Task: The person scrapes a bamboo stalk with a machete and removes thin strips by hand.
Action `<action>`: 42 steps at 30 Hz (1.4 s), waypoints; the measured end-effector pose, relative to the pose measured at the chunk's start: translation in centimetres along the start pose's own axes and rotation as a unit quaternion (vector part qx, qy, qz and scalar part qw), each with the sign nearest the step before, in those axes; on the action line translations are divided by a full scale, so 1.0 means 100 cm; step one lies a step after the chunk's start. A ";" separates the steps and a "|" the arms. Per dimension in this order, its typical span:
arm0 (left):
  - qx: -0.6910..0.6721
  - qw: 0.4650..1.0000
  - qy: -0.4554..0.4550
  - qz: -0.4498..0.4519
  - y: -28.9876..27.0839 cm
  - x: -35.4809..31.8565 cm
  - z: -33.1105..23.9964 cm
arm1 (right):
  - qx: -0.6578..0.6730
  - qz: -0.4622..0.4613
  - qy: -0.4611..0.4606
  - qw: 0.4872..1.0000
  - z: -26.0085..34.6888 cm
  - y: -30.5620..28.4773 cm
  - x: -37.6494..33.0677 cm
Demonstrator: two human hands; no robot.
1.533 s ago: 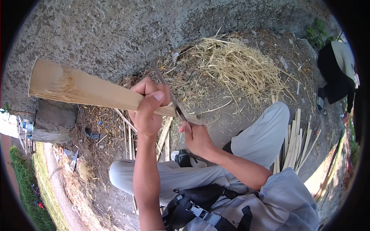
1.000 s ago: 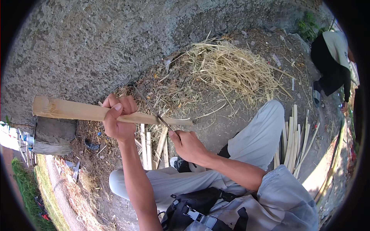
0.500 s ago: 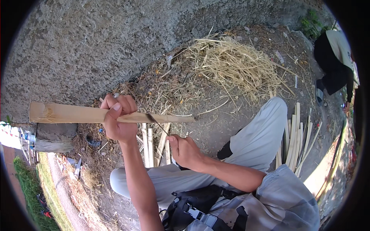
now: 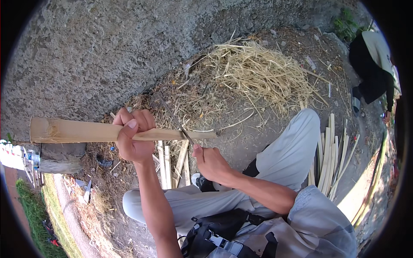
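Dirt ground [image 4: 239,148] | knife [image 4: 186,134] shifted rightward | along pale strip [image 4: 88,131]

Left hand [image 4: 135,133] has come out farther to the left and lower than 1.5 s ago. Bamboo-like strip [image 4: 86,130] in its grip, slanting then, now lies almost level, wide end lower in view; a longer stretch shows between fist and narrow tip. Knife blade [image 4: 184,131], close against the fist at first, now crosses well along toward the tip; half a second back it was blurred and nearer the fist. Right hand [image 4: 211,164] up slightly since that blur. Left forearm [image 4: 157,206] has swung leftward, uncovering more pale slats [image 4: 167,165] on the ground.
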State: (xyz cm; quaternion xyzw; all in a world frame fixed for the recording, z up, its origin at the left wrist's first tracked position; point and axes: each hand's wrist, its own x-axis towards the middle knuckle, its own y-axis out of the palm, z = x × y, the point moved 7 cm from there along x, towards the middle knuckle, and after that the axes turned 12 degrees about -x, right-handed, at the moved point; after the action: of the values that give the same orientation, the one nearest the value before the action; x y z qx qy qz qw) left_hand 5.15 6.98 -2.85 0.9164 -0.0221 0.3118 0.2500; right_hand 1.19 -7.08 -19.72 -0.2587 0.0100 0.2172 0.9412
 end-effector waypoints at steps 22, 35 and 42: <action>-0.005 1.000 0.015 -0.003 0.014 -0.010 -0.002 | -0.018 -0.077 -0.083 0.993 0.013 0.009 -0.011; -0.030 0.999 0.015 -0.020 -0.015 -0.006 -0.003 | -0.017 -0.002 -0.018 1.000 -0.006 0.013 0.003; -0.015 1.000 0.010 -0.009 -0.007 -0.005 0.001 | -0.055 0.017 0.067 0.996 -0.070 0.037 0.011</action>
State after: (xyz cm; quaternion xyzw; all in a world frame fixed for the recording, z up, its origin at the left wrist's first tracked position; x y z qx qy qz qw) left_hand 4.92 7.48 -3.56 0.9095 -0.0163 0.3187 0.2663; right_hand 1.36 -7.25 -27.73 -0.3242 0.0651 0.2160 0.9187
